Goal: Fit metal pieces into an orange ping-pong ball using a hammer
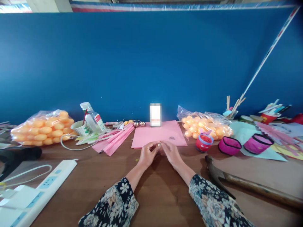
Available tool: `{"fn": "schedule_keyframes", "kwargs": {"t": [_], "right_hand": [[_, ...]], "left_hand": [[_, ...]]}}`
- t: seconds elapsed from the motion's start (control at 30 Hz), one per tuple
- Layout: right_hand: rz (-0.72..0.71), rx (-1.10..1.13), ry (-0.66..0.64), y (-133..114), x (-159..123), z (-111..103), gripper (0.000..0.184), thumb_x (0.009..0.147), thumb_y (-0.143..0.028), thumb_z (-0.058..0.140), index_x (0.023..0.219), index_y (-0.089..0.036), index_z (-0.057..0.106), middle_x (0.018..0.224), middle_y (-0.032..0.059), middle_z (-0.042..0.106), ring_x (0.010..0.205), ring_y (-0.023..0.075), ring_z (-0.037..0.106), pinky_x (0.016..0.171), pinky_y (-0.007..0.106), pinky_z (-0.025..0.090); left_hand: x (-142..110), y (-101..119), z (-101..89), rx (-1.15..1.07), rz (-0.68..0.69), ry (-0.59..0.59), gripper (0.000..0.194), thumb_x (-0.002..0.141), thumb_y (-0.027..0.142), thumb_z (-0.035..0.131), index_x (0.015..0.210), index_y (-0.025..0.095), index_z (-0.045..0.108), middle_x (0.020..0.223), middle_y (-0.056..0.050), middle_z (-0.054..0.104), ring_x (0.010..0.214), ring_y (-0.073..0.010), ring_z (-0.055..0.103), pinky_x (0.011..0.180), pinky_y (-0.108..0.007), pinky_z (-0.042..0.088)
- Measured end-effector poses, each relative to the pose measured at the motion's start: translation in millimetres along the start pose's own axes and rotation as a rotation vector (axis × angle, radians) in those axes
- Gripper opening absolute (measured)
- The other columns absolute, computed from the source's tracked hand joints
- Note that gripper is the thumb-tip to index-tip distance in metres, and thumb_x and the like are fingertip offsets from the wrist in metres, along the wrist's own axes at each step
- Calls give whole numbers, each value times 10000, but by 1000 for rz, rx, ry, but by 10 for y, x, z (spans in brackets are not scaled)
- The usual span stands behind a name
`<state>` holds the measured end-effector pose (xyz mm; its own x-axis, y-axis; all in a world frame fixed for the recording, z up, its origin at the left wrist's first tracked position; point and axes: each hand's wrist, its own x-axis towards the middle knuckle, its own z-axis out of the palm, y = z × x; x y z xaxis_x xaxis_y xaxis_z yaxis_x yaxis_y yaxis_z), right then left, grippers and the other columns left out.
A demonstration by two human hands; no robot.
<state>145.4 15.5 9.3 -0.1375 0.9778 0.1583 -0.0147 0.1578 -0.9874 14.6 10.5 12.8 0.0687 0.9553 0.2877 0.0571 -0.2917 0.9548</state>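
My left hand (148, 154) and my right hand (171, 154) meet at the front edge of a stack of pink paper (158, 134). Their fingers are curled in and the fingertips touch. Between them shows a tiny shiny spot (159, 145), too small to name, and the fingers hide the rest. A small dark mark (172, 138) lies on the paper just beyond my right hand. Behind the paper, a blurred white upright rectangle (155, 115) stands against the blue panel. Two silvery balls (139, 124) rest at the paper's far left corner.
Bags of orange balls stand left (44, 127) and right (203, 126). Folded pink strips (117, 138), a bottle (93, 119) and a paper cup (80, 127) are at left, a power strip (53, 179) nearer. Right are a red cup (204, 143), purple fabric rings (229, 145) and a wooden-handled pick (255, 186).
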Motion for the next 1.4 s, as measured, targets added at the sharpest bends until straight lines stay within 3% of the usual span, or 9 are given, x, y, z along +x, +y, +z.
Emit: {"fn": "schedule_keyframes", "kwargs": {"t": [0.4,0.63,0.8,1.0,1.23,1.4], "right_hand": [[18,21,35,-28,2,-1,330,774,-444,484,926,-172,591,804,43,645,632,152,599,541,254,509],[-11,-29,39,-15,10,3,334,766,-470,478,845,-170,602,738,33,639,591,153,589,517,257,505],[26,-20,-16,-102,-25,9,341,758,-445,496,963,-190,592,911,56,655,749,190,623,596,284,522],[-25,28,-13,-163,-44,15,337,716,-362,573,1006,-189,567,1076,72,609,987,218,564,724,296,517],[13,54,-43,-75,-34,14,363,725,-356,568,1047,-193,525,1022,64,609,856,204,613,656,300,534],[-69,-67,-42,-50,-49,24,355,758,-383,523,1057,-193,547,1009,65,614,796,197,613,631,303,534]], "left_hand": [[-15,-17,-13,93,124,-7,332,731,296,586,1036,167,599,1049,-82,628,989,-213,557,898,-352,404],[1,-54,-1,162,99,51,267,726,334,580,928,175,651,926,-76,660,862,-207,595,809,-339,448],[-9,-39,-3,128,84,71,294,751,349,549,972,173,633,991,-85,646,927,-216,581,856,-356,424],[-13,-14,-10,151,154,73,300,780,332,513,1024,187,609,1064,-92,606,1013,-210,540,883,-344,411],[-8,-62,-5,207,164,136,331,788,284,505,1103,198,560,1086,-86,590,1018,-196,532,901,-345,398],[-11,1,-23,257,222,150,186,767,250,532,898,207,657,916,-71,621,880,-189,567,806,-330,448]]}}
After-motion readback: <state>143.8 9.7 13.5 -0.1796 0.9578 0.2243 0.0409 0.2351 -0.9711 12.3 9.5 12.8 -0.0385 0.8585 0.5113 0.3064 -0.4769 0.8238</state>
